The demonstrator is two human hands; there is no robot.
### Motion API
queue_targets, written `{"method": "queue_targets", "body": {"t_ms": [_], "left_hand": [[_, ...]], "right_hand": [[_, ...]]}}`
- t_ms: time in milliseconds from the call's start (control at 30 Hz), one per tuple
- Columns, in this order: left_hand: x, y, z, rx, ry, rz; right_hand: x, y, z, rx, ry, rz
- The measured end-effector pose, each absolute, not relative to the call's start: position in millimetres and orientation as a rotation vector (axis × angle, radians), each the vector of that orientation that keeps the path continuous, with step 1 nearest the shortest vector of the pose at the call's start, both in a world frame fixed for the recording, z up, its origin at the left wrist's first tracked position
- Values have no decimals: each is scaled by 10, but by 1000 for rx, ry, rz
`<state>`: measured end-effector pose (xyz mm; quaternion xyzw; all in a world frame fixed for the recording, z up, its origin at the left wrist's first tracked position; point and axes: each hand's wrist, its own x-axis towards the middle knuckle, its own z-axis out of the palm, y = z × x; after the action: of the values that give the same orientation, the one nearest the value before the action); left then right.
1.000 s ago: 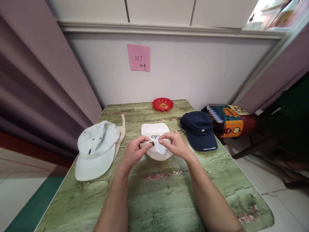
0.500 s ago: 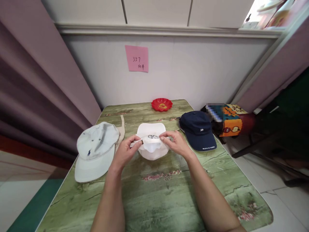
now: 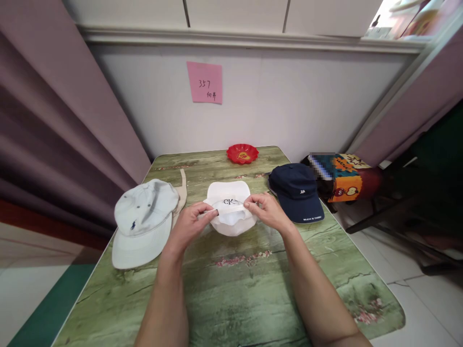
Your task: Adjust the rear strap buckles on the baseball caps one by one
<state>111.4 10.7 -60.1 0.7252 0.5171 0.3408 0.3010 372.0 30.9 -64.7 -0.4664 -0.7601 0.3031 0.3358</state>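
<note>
A white baseball cap with dark "CK" lettering lies at the middle of the table, its brim pointing away from me. Across its back opening runs a narrow white strap. My left hand pinches the strap's left end between thumb and fingers. On the other side, my right hand pinches the strap's right end. A pale blue cap with a small dark emblem rests to the left, partly over a beige strip. To the right sits a navy cap with small white lettering.
The green wood-patterned table meets the wall, and a red scalloped dish stands at its far edge. A pink note is stuck on the wall. Beyond the right edge are a colourful printed box and dark furniture legs.
Both hands have shifted slightly to the right with the strap, which now looks flatter and tauter across the cap's opening. The whole view has tilted a little; the other caps stay put.
</note>
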Motion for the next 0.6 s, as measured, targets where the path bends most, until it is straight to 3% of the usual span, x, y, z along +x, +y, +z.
{"method": "queue_targets", "body": {"t_ms": [200,600], "left_hand": [[1352,57,-539,2205,1491,963],[1235,66,-515,2091,1336,868]], "right_hand": [[3615,223,-542,-1239,-1992,757],[3607,229,-556,-1177,-2025,819]]}}
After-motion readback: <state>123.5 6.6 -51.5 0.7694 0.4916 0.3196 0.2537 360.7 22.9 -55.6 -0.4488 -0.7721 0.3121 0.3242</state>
